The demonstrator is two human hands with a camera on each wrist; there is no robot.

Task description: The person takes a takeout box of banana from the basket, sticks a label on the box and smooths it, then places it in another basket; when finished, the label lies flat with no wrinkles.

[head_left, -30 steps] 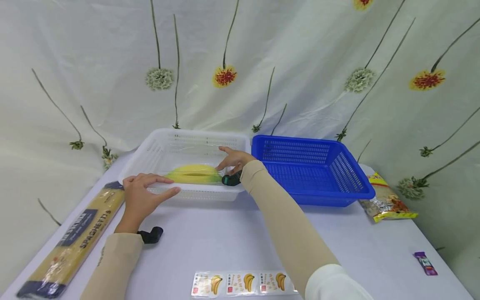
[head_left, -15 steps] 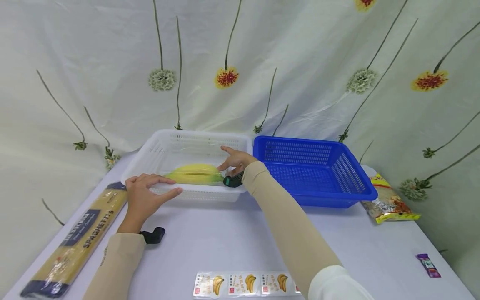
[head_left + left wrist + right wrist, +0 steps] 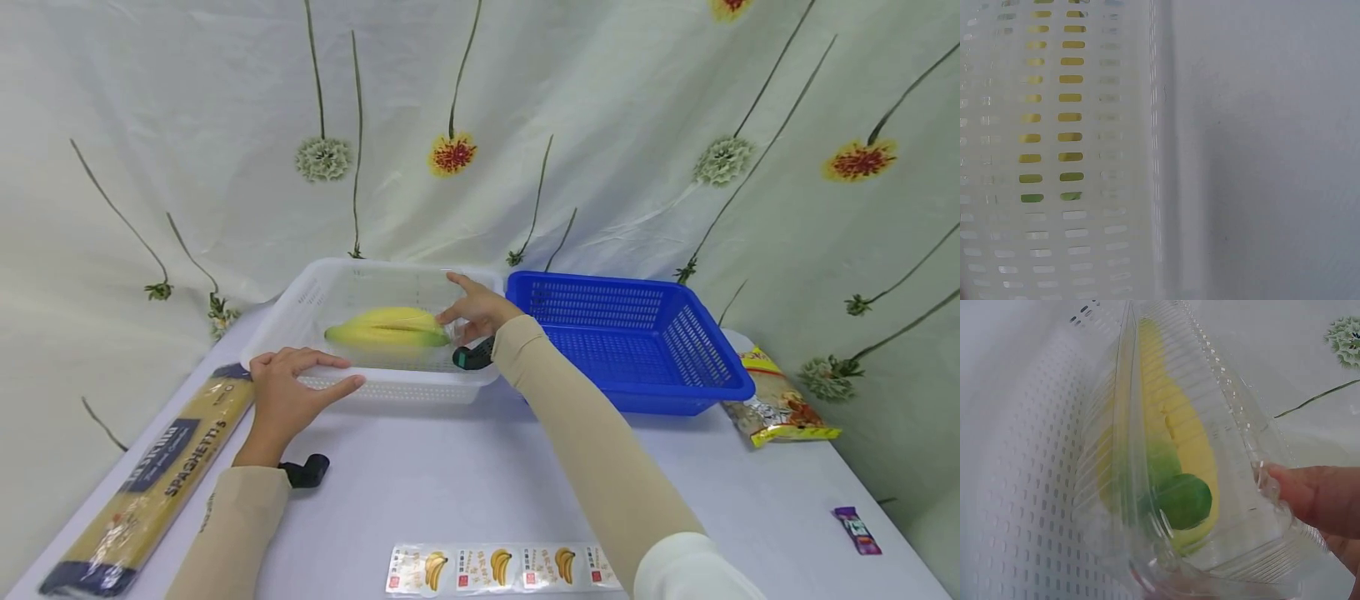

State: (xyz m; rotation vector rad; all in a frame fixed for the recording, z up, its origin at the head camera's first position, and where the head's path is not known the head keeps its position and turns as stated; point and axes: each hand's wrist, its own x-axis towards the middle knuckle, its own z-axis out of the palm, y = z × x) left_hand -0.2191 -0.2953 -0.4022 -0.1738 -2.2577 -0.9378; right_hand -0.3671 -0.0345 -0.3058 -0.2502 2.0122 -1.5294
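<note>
Head: two baskets [image 3: 390, 387], one banana [image 3: 386, 327].

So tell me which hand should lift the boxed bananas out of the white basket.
Probably the right hand: it already pinches the clear box holding the bananas. The left hand only rests on the white basket rim, steadying it.

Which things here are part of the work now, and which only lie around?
In use: right hand holding the banana box; left hand on the white basket.

Lying about: blue basket, spaghetti, stickers, snack bag, purple bar.
</note>
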